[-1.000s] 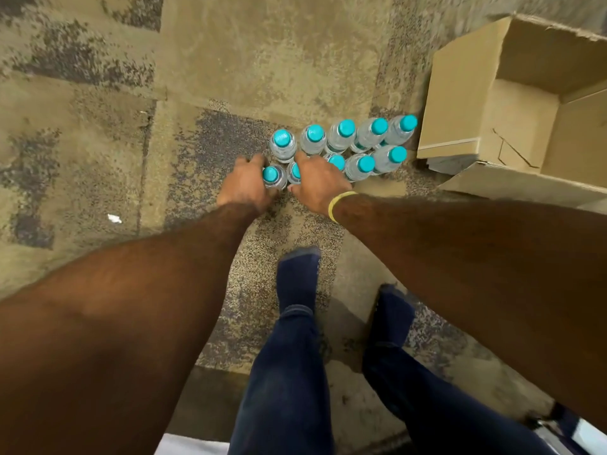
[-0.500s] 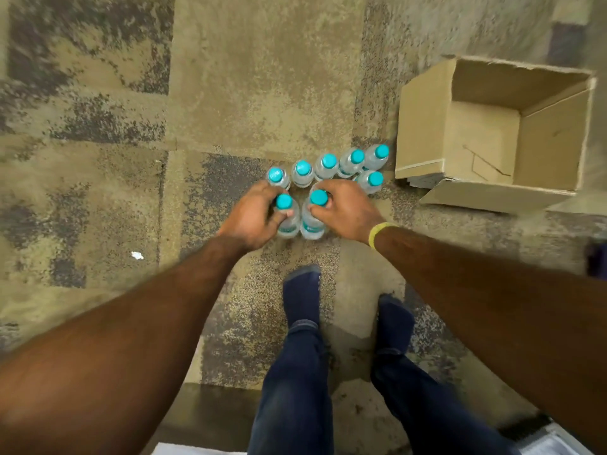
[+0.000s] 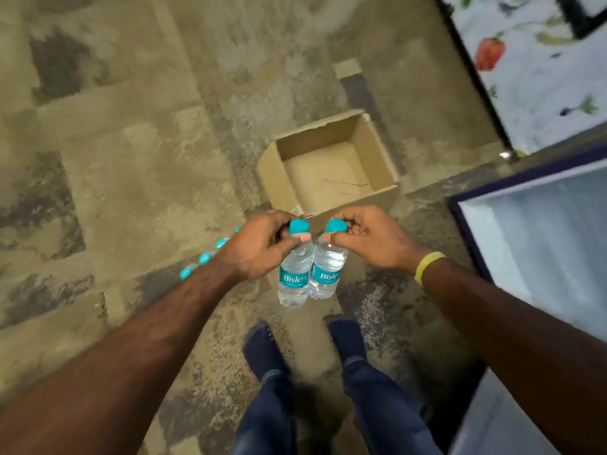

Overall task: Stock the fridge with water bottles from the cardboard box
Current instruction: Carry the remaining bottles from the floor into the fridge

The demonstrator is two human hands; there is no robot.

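Teal-capped left bottle (image 3: 294, 275) and right bottle (image 3: 328, 270) upright, touching, held at the necks, open cardboard box (image 3: 315, 141) on floor beyond

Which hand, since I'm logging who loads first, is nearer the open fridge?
Right. The right hand is left of the fridge; the left hand sits farther left, past both Bisleri bottles.

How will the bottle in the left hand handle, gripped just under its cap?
Probably heavy for its size: the left bottle looks full. Held only at the neck by the left hand, it may swing.
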